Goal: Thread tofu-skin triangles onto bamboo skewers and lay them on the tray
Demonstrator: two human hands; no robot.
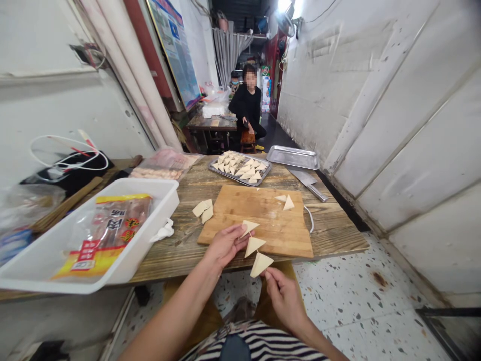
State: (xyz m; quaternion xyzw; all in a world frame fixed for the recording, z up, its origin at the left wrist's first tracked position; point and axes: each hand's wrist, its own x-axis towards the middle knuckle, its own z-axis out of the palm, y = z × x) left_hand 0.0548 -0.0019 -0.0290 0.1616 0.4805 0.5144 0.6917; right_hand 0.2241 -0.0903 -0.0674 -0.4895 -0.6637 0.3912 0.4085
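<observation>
Surface: a wooden top (340, 228) with a cutting board (235, 208) lying close to its near edge, between the person and the trays.
Beside the board: a small pile of pale pieces (203, 209) just left of it; a white cord loop (310, 219) at its right edge.
Knife: a broad-bladed knife (306, 181) past the board's far right corner, its handle toward the near right.
Far left: a white cable (60, 163) on something black, and a crumpled white scrap (164, 230) against the tub's right side.
Person beyond: someone in black (246, 103) seated on a stool (248, 139), well apart from the work.
Filled tray: a metal tray (251, 183) behind the board, holding many pale triangles (247, 173) on sticks.
Second tray: another metal tray (295, 158), at the back right.
Tub: a white plastic tub (167, 203) at left, with a printed packet (112, 225) inside.
Bag: a clear bag (165, 163) of pinkish food behind the tub.
Skewer: a stick of pale triangles (254, 246), held over the board's near edge.
Left hand (228, 245): fingers closed around the upper triangle.
Right hand (281, 293): thumb and fingers pinching the stick's lower end.
Loose triangles: two (288, 202), on the board's right part.
</observation>
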